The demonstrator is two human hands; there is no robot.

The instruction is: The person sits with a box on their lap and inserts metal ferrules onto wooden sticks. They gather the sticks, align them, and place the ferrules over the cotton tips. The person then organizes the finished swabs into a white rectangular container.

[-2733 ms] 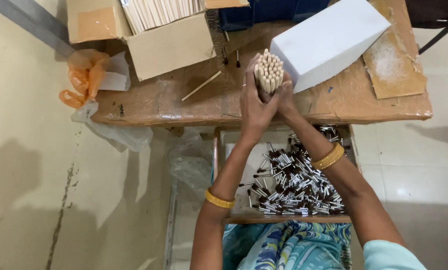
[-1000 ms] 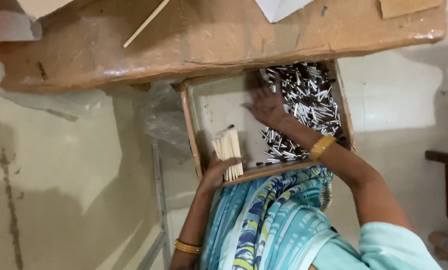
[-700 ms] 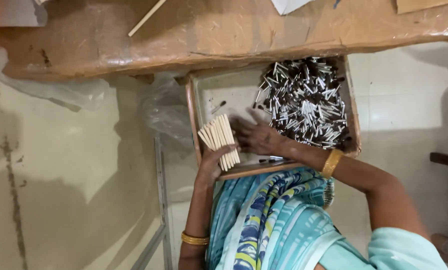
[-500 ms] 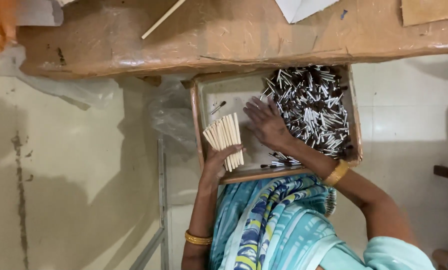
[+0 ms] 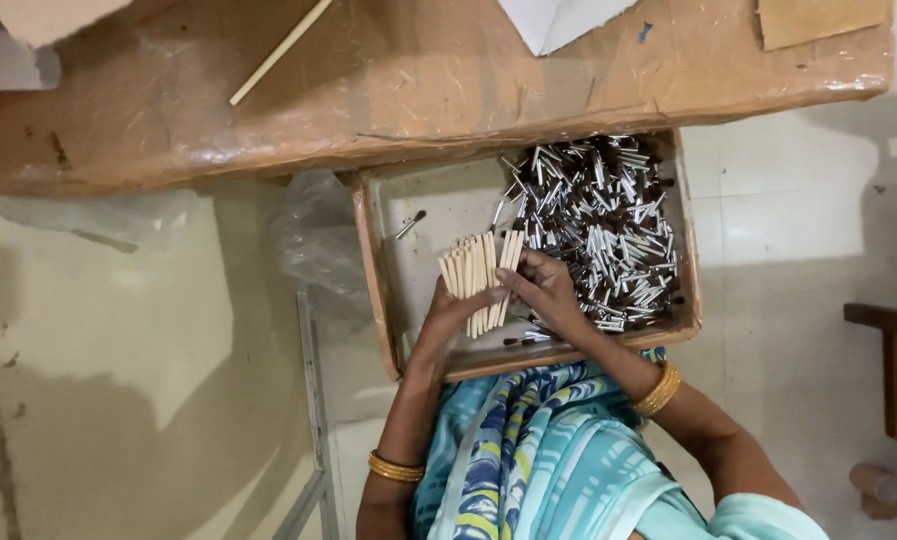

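So, near to far as I see it:
Lap: blue/teal patterned cloth (image 5: 558,460) at bottom of view, gold bangles on both wrists.
Left hand (image 5: 448,315): fingers curled round lower end of a bundle of pale sticks (image 5: 476,280), palm under it; grip closed on the bundle.
Right hand (image 5: 543,290): fingers bent, tips pinching the right side of the same bundle; thumb on the sticks. Closed on them too, no gap I can see.
Sticks: fanned a bit, upright-ish, tilted slightly, held over the tray's bare left half, just beside the pile.
Tray (image 5: 373,270): shallow wooden box w/ pale floor, resting at lap edge, below the table.
Pile (image 5: 598,225): heap of small white pieces w/ dark tips, fills tray's right half, touching rt hand's far side. Can't tell what they are exactly.
Table (image 5: 418,90): brown worn top beyond tray; single loose stick (image 5: 280,50) lying on it, white sheet (image 5: 558,18) at far edge, cardboard piece (image 5: 818,18) far right.
Floor: pale tiles (image 5: 798,220) to the right.
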